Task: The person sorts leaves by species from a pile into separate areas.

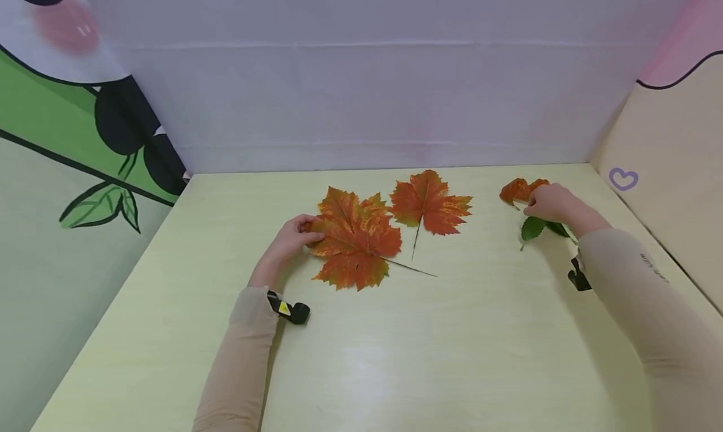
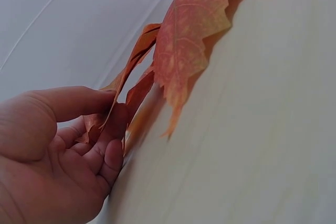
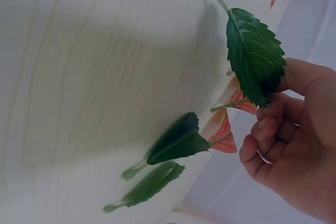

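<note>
My left hand pinches the left edge of a large orange-red maple leaf; the left wrist view shows thumb and fingers on the leaf's folded edge. A smaller maple leaf lies to its right, stem toward me. At the right, my right hand pinches the tip of a green serrated leaf between thumb and finger, its stem pointing away from the hand. Two more green leaves lie on the table beside it, near small orange leaves.
The pale table meets a lilac backdrop behind the leaves. A printed panel stands on the left and a beige one with a heart drawing on the right.
</note>
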